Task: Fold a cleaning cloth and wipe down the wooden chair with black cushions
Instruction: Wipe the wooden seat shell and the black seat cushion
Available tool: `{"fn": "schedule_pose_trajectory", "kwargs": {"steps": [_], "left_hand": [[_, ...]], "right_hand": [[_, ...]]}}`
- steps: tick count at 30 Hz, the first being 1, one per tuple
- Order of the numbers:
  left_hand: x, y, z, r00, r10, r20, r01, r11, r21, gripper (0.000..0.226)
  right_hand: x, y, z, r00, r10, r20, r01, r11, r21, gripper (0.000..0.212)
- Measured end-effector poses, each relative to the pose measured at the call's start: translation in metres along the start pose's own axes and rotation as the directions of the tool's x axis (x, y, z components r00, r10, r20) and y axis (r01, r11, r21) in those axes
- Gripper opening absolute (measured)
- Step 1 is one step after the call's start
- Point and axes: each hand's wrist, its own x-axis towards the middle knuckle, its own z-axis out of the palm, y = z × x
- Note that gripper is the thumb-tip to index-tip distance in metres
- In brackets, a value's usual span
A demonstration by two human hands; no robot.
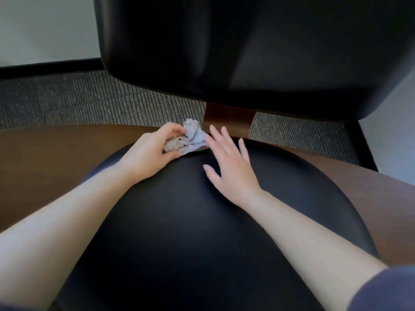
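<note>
A black seat cushion (184,221) fills the lower middle of the head view, set in a brown wooden seat shell (45,158). Above it hangs the black back cushion (247,52), joined by a wooden post (229,120). My left hand (148,151) grips a crumpled pale grey-blue cleaning cloth (193,135) at the rear edge of the seat cushion. My right hand (229,162) lies flat on the cushion with fingers straight, its fingertips touching the cloth's right side.
Grey ribbed carpet (89,102) shows behind the seat. A black baseboard (45,68) and a pale wall (45,25) run along the upper left. More wood of the seat shell (381,198) extends on the right.
</note>
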Motion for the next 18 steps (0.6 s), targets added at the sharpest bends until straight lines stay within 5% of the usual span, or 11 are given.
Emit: {"fn": "schedule_pose_trajectory", "kwargs": {"steps": [6, 10, 18], "left_hand": [[-0.020, -0.008, -0.014, 0.997, -0.059, 0.058, 0.046, 0.978, 0.202, 0.078], [-0.038, -0.025, -0.016, 0.970, -0.231, -0.075, 0.228, 0.754, 0.616, 0.077], [-0.039, -0.035, -0.003, 0.972, -0.165, -0.166, 0.234, 0.738, 0.633, 0.079]], "right_hand": [[0.054, -0.023, 0.011, 0.989, -0.098, 0.107, 0.102, 0.995, -0.025, 0.056], [0.078, -0.022, 0.010, 0.977, -0.207, 0.050, 0.212, 0.966, -0.146, 0.031], [0.120, -0.022, 0.025, 0.996, 0.059, -0.070, -0.049, 0.990, 0.129, 0.037]]}}
